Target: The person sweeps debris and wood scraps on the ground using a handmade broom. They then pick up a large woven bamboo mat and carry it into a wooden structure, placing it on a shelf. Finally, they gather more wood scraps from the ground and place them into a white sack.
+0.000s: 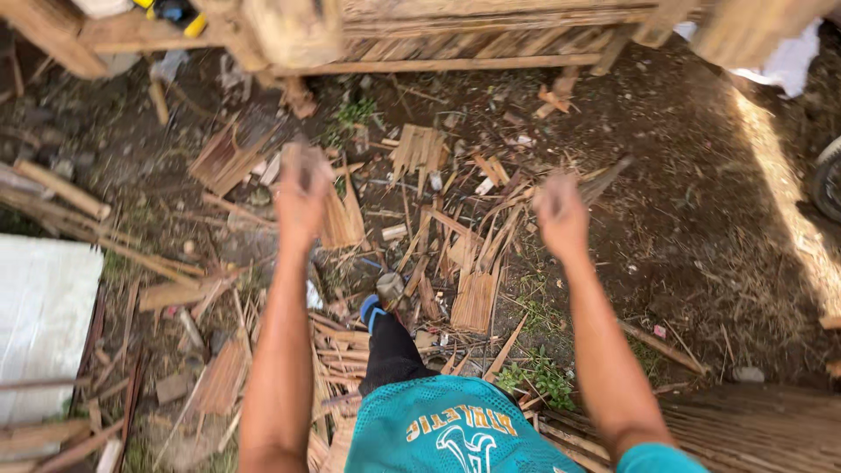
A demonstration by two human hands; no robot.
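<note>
Both my arms reach out in front of me over dirt ground strewn with split bamboo. My left hand (302,191) is blurred by motion; its fingers look stretched out and I see nothing in it. My right hand (561,213) is also blurred, its fingers curled into a loose fist. A dark bamboo sliver (606,178) lies just beyond that hand; I cannot tell whether it touches it. Below, between my arms, are my teal shirt (447,429), a dark trouser leg and a foot in a blue sandal (371,308).
Bamboo strips and offcuts (473,298) litter the ground between my hands. A bamboo frame (455,35) runs along the top. A white board (44,315) lies at the left, a woven bamboo panel (753,429) at the bottom right, and a tyre (828,184) at the right edge.
</note>
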